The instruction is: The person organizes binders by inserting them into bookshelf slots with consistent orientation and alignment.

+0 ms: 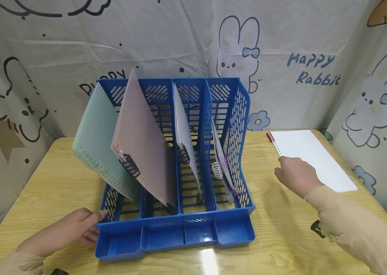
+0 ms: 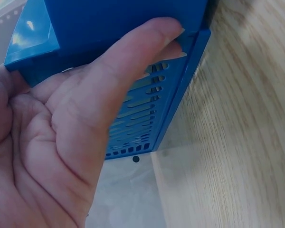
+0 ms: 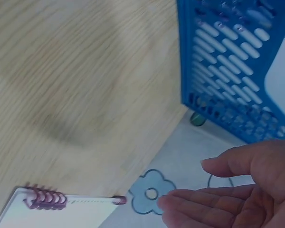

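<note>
A blue desk file organizer (image 1: 176, 219) stands in the middle of the table, its upright slots facing me. My left hand (image 1: 73, 229) touches its left front corner. Close up in the left wrist view, the thumb (image 2: 128, 54) lies along the blue side wall, other fingertips beside it. At the right lies a white spiral notebook (image 1: 313, 156) with a dark red coil. My right hand (image 1: 298, 173) hovers near its left edge, partly covering it in the head view. The right wrist view shows those fingers extended, holding nothing and apart from the notebook (image 3: 52, 213).
In the slots lean a green notebook (image 1: 99, 137), a pink notebook (image 1: 142, 145) with a black coil, a white notebook (image 1: 184, 130) and thinner coil-bound pads (image 1: 221, 162). Shallow trays run along the organizer's front. Printed cloth (image 1: 166, 42) surrounds the wooden table (image 1: 265, 236).
</note>
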`<action>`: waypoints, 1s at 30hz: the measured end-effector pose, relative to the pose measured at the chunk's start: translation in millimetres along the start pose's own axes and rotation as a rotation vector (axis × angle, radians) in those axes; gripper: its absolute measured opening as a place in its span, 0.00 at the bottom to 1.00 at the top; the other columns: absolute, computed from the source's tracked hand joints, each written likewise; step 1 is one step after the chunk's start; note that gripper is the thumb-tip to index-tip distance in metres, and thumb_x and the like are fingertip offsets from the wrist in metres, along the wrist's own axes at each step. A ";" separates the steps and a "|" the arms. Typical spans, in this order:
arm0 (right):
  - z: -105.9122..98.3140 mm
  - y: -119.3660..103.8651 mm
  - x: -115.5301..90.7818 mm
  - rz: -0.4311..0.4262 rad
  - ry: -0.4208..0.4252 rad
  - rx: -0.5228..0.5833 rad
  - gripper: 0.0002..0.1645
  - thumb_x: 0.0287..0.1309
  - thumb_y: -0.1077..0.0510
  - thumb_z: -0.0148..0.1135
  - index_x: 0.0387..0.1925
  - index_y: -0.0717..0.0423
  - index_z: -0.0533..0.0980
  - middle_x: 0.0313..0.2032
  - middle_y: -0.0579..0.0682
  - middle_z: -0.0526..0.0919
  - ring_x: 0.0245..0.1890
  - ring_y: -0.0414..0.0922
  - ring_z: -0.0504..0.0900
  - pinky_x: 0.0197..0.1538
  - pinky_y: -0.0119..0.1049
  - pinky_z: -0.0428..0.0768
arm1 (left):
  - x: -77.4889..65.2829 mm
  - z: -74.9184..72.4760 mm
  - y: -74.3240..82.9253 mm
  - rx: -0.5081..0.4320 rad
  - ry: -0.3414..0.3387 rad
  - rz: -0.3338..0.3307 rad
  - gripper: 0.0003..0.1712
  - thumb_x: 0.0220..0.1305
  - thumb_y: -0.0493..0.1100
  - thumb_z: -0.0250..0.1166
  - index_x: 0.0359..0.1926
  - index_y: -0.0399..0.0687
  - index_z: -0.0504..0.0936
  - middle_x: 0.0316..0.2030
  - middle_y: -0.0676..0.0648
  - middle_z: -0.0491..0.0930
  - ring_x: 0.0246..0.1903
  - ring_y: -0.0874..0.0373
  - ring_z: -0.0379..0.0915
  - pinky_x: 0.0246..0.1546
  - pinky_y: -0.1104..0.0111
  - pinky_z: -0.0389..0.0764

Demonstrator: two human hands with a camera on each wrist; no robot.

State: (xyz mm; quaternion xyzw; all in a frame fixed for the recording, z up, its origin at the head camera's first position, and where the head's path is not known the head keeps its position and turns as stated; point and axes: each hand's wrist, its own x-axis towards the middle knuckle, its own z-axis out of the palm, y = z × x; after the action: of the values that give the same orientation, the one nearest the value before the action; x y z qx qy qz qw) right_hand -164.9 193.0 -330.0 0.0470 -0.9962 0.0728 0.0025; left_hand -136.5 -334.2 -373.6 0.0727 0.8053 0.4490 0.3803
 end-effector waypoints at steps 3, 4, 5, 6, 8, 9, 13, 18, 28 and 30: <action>5.6 6.6 6.6 0.032 -0.030 0.012 0.13 0.56 0.63 0.51 0.17 0.57 0.67 0.14 0.48 0.65 0.15 0.44 0.62 0.14 0.35 0.62 | -2.3 1.0 -4.4 -0.020 -0.010 -0.001 0.39 0.75 0.51 0.36 0.45 0.09 0.70 0.41 0.21 0.77 0.39 0.40 0.81 0.37 0.55 0.84; 8.1 8.4 8.9 0.041 -0.046 0.016 0.13 0.56 0.64 0.51 0.17 0.57 0.67 0.14 0.48 0.65 0.15 0.44 0.62 0.14 0.35 0.62 | -3.1 1.1 -6.4 -0.024 -0.014 -0.002 0.39 0.75 0.51 0.36 0.45 0.09 0.70 0.41 0.21 0.77 0.39 0.40 0.82 0.37 0.55 0.84; 10.9 10.0 11.4 0.052 -0.065 0.016 0.13 0.56 0.63 0.51 0.17 0.57 0.67 0.14 0.48 0.65 0.14 0.43 0.63 0.14 0.35 0.62 | -4.1 1.1 -8.5 -0.029 -0.021 -0.005 0.40 0.75 0.52 0.36 0.45 0.08 0.69 0.41 0.22 0.78 0.39 0.40 0.81 0.38 0.54 0.84; 13.6 11.5 13.8 0.063 -0.084 0.017 0.13 0.56 0.63 0.51 0.17 0.57 0.67 0.14 0.48 0.66 0.14 0.43 0.63 0.14 0.34 0.62 | -4.9 0.9 -10.2 -0.029 -0.022 -0.012 0.41 0.75 0.53 0.36 0.46 0.07 0.68 0.41 0.22 0.78 0.39 0.40 0.82 0.38 0.55 0.84; 17.9 14.4 17.9 0.082 -0.117 0.014 0.13 0.56 0.63 0.51 0.17 0.57 0.68 0.13 0.48 0.67 0.14 0.43 0.64 0.14 0.33 0.63 | -6.1 0.0 -13.2 -0.037 -0.038 -0.011 0.42 0.75 0.53 0.36 0.48 0.05 0.66 0.42 0.22 0.78 0.39 0.39 0.81 0.38 0.54 0.84; 19.6 16.3 19.8 0.094 -0.130 0.011 0.13 0.56 0.63 0.51 0.17 0.57 0.68 0.13 0.48 0.67 0.14 0.43 0.64 0.14 0.33 0.63 | -6.1 -0.5 -14.3 -0.038 -0.041 -0.010 0.42 0.75 0.53 0.35 0.47 0.05 0.66 0.42 0.22 0.78 0.39 0.39 0.81 0.38 0.54 0.84; 23.0 24.5 25.9 0.133 -0.148 0.002 0.14 0.56 0.63 0.50 0.16 0.56 0.68 0.14 0.49 0.68 0.14 0.44 0.66 0.15 0.35 0.64 | -5.1 -3.4 -15.8 -0.056 -0.066 0.011 0.41 0.75 0.51 0.35 0.48 0.05 0.66 0.42 0.21 0.77 0.39 0.39 0.81 0.38 0.54 0.84; 31.2 35.1 34.0 0.159 -0.198 0.003 0.11 0.54 0.65 0.48 0.18 0.58 0.70 0.17 0.52 0.73 0.16 0.47 0.70 0.16 0.37 0.69 | -3.5 -7.1 -14.4 -0.045 -0.074 0.012 0.41 0.76 0.52 0.35 0.50 0.05 0.64 0.45 0.19 0.74 0.41 0.37 0.80 0.39 0.54 0.84; 44.4 54.4 49.9 0.257 -0.281 -0.011 0.10 0.54 0.66 0.46 0.27 0.67 0.74 0.23 0.58 0.78 0.21 0.51 0.75 0.21 0.41 0.76 | 1.8 -4.7 -9.9 -0.064 -0.083 0.029 0.42 0.76 0.53 0.35 0.50 0.06 0.65 0.43 0.23 0.78 0.41 0.38 0.81 0.38 0.53 0.84; 44.6 59.0 52.7 0.269 -0.288 -0.017 0.11 0.54 0.66 0.45 0.28 0.67 0.75 0.25 0.59 0.78 0.22 0.51 0.75 0.22 0.41 0.75 | 4.1 -3.8 -8.1 -0.063 -0.069 0.010 0.42 0.76 0.53 0.36 0.49 0.05 0.65 0.43 0.24 0.78 0.40 0.39 0.81 0.39 0.53 0.84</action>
State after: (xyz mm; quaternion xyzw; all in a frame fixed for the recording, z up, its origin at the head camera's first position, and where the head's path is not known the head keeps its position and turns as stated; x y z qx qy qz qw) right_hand -222.9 239.7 -382.0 -0.0766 -0.9842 0.0565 -0.1492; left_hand -140.2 -339.7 -380.9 0.0803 0.7767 0.4734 0.4077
